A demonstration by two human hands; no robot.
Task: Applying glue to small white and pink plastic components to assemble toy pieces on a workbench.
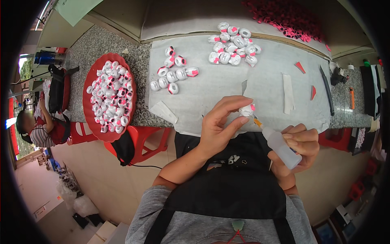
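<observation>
Between the thumb and fingers of my left hand (221,124) is a small white figurine head (246,110) with a pink patch. My right hand (298,146) grips a translucent squeeze bottle (282,149), tilted so that its orange-collared thin tip (257,121) points up at the piece. Tip and piece are very close; whether they touch I cannot tell. Beyond my hands, a cluster of similar white and pink pieces (232,47) lies on the paper-covered worktop (268,81). A smaller group (172,75) rests to its left.
A red scalloped tray (87,81) heaped with such pieces stands left. Many small pink parts (288,20) lie on the far ledge. Right are red scraps (300,67), a white strip (288,93), a dark slim tool (326,89) and an orange marker (352,98). Another person (38,126) sits far left.
</observation>
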